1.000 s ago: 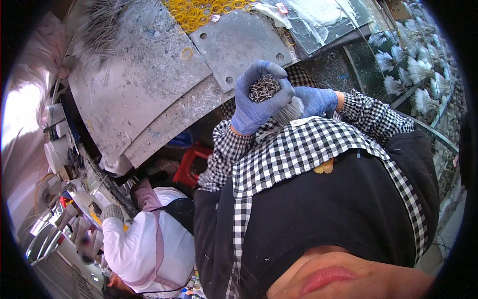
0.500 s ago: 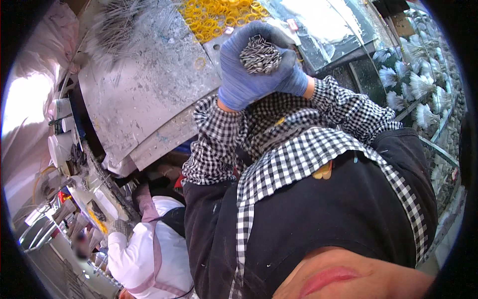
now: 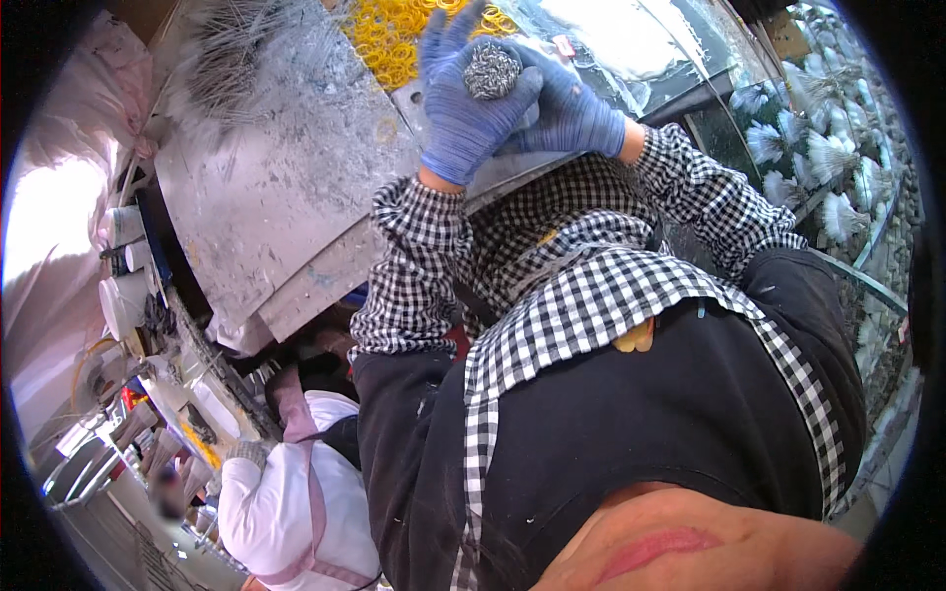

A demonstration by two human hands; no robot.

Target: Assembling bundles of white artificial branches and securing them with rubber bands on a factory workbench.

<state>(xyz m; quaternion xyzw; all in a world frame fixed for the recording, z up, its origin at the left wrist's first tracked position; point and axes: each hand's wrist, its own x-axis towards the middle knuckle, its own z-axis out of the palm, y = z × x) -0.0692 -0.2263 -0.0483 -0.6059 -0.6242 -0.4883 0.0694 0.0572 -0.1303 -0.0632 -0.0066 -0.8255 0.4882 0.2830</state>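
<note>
Both my hands, in blue knitted gloves, are together near the table's edge around a round bundle of grey wire-like strands point(image 3: 491, 72). Only its packed end shows; its length is hidden by the gloves. My left hand point(image 3: 455, 120) presses along the near and left side of the bundle, the thumb beneath its end. Some of the left fingers stretch up and apart. From the right, my right hand point(image 3: 574, 110) closes on the bundle, its fingers partly hidden behind the left hand.
Yellow rings point(image 3: 386, 51) lie heaped on the far table. Fine grey strands point(image 3: 232, 59) lie at far left on the stained grey board point(image 3: 266, 197). White paste point(image 3: 621, 39) covers a dark panel. White bristle tufts point(image 3: 838, 163) fill the right side. A person in white point(image 3: 286, 502) works lower left.
The bundle's end looks rounder and more tightly packed, and has moved slightly left and away. Some left fingers have straightened upward, and my right hand shows more beside the left.
</note>
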